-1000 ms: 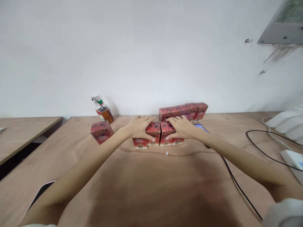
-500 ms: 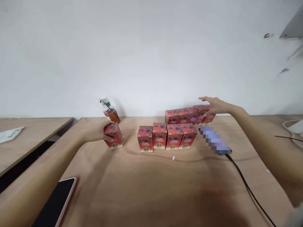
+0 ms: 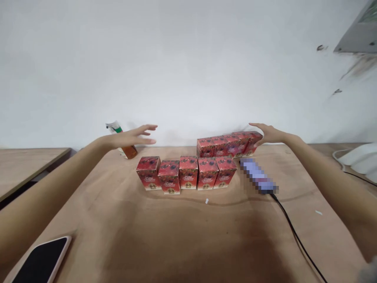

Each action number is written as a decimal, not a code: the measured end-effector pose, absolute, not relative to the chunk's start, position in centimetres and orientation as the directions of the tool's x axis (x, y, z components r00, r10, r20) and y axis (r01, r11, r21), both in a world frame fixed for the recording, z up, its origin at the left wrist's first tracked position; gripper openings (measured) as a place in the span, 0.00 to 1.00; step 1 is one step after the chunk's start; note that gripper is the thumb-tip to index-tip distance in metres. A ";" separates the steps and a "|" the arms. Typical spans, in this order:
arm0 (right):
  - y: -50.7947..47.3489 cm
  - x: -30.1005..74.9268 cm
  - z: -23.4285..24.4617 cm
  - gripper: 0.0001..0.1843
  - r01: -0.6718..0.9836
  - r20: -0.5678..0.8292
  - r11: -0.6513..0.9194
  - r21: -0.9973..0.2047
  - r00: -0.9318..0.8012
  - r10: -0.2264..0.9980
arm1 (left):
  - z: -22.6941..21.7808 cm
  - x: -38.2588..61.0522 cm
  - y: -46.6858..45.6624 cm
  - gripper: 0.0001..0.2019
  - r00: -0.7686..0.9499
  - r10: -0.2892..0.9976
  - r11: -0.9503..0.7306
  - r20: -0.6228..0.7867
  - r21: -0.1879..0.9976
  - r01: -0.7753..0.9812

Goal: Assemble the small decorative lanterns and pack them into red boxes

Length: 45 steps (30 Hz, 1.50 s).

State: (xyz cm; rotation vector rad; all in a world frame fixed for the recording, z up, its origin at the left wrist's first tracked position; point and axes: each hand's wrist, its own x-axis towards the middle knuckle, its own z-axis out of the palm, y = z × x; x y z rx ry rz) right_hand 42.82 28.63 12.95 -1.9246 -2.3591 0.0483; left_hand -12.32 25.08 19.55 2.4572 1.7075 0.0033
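Note:
Several red Christmas gift boxes with gold and white print stand in two rows. The leftmost front box point(image 3: 149, 175) touches or nearly touches the box beside it point(image 3: 169, 179), and the front row runs on to a right-end box point(image 3: 225, 173). Behind, a second row point(image 3: 205, 147) slants along the wall. My left hand point(image 3: 137, 136) is raised above and behind the leftmost box, fingers apart, holding nothing. At the right end of the back row, my right hand point(image 3: 267, 133) has its thumb and fingers spread around the last box point(image 3: 253, 142); whether it touches is unclear.
A bottle with amber liquid point(image 3: 129, 151) stands near the wall, partly behind my left hand. One phone point(image 3: 41, 261) lies front left. A blurred-out phone-like device point(image 3: 258, 175) with a black cable point(image 3: 297, 234) lies right of the front row. Paper scraps dot the wooden table point(image 3: 188, 232).
My left hand has let go of its box, which now stands at the left end of the front row, and has lifted. My right hand stays by the back row. The view has shifted slightly.

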 end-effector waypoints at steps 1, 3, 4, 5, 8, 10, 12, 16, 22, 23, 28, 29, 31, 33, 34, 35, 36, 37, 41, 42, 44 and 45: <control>28.8 42.2 13.1 0.58 0.979 0.028 0.194 -0.070 -0.192 0.981 | 19.7 -10.8 25.9 0.40 0.398 0.913 -0.371 -0.085 0.229 0.900; 29.1 40.9 13.3 0.57 0.988 -0.015 0.154 -0.021 -0.154 0.988 | 19.1 -6.8 27.2 0.43 0.474 0.878 -0.439 -0.065 0.286 0.852; 29.2 40.3 13.2 0.56 0.988 -0.035 0.152 -0.004 -0.152 0.988 | 18.4 -4.6 27.7 0.45 0.523 0.851 -0.495 -0.052 0.255 0.831; 29.3 39.7 13.1 0.55 0.986 -0.053 0.167 0.002 -0.167 0.985 | 17.6 -2.2 28.1 0.47 0.568 0.822 -0.550 -0.040 0.201 0.811; 29.5 38.7 12.6 0.53 0.966 -0.070 0.258 -0.030 -0.260 0.963 | 15.4 3.9 28.6 0.46 0.652 0.754 -0.650 -0.084 0.058 0.758; 29.6 38.4 12.2 0.50 0.954 -0.039 0.296 -0.048 -0.298 0.954 | 14.4 6.8 28.7 0.43 0.655 0.743 -0.662 -0.136 -0.011 0.749; 29.6 38.2 11.9 0.47 0.949 -0.007 0.312 -0.041 -0.312 0.950 | 13.8 8.5 29.0 0.43 0.651 0.744 -0.663 -0.150 -0.046 0.748; 29.9 37.8 11.9 0.46 0.962 -0.012 0.274 -0.012 -0.274 0.962 | 13.5 9.7 29.9 0.45 0.635 0.752 -0.649 -0.178 -0.029 0.761; 30.1 35.8 13.0 0.41 0.950 -0.094 0.313 0.014 -0.310 0.946 | 13.5 7.3 31.3 0.41 0.640 0.753 -0.653 -0.155 -0.054 0.755; 30.0 35.1 13.2 0.40 0.946 -0.102 0.325 0.007 -0.323 0.941 | 13.6 6.4 31.4 0.41 0.642 0.753 -0.655 -0.145 -0.066 0.753; 29.1 29.4 13.9 0.40 0.926 -0.125 0.376 -0.023 -0.376 0.918 | 14.1 0.4 31.4 0.42 0.631 0.762 -0.645 -0.145 -0.097 0.758; 29.0 28.1 14.0 0.40 0.922 -0.133 0.387 -0.025 -0.387 0.913 | 14.3 -0.9 31.4 0.42 0.621 0.769 -0.638 -0.151 -0.106 0.763; 29.0 25.5 14.2 0.40 0.913 -0.154 0.407 -0.028 -0.406 0.901 | 14.6 -3.3 31.1 0.41 0.589 0.791 -0.609 -0.168 -0.123 0.783; 28.9 23.2 14.5 0.40 0.903 -0.172 0.429 -0.037 -0.428 0.887 | 14.8 -5.5 30.8 0.41 0.550 0.817 -0.572 -0.175 -0.121 0.811; 28.8 22.2 14.6 0.39 0.896 -0.179 0.442 -0.047 -0.443 0.879 | 14.8 -6.5 30.6 0.40 0.536 0.825 -0.558 -0.179 -0.106 0.823; 28.6 21.3 14.7 0.39 0.889 -0.181 0.455 -0.060 -0.458 0.870 | 14.8 -7.3 30.5 0.40 0.530 0.828 -0.550 -0.186 -0.079 0.831; 28.4 20.6 14.8 0.40 0.883 -0.182 0.464 -0.071 -0.469 0.865 | 14.7 -8.0 30.3 0.40 0.533 0.824 -0.549 -0.192 -0.036 0.835; 28.2 20.0 14.9 0.41 0.881 -0.182 0.467 -0.082 -0.473 0.862 | 14.6 -8.6 30.1 0.40 0.542 0.817 -0.550 -0.196 0.018 0.835; 27.2 19.3 15.5 0.45 0.892 -0.192 0.430 -0.144 -0.451 0.872 | 14.3 -10.1 29.6 0.42 0.554 0.805 -0.474 -0.215 0.328 0.817; 27.1 19.7 15.8 0.46 0.892 -0.189 0.412 -0.183 -0.444 0.876 | 14.3 -10.5 29.5 0.43 0.550 0.804 -0.428 -0.224 0.424 0.798; 26.6 21.2 16.4 0.45 0.882 -0.135 0.357 -0.307 -0.412 0.901 | 14.1 -11.8 29.6 0.41 0.534 0.821 -0.320 -0.201 0.613 0.723; 26.2 22.2 16.6 0.45 0.863 -0.073 0.322 -0.388 -0.377 0.923 | 13.8 -12.7 29.6 0.38 0.509 0.847 -0.278 -0.152 0.690 0.668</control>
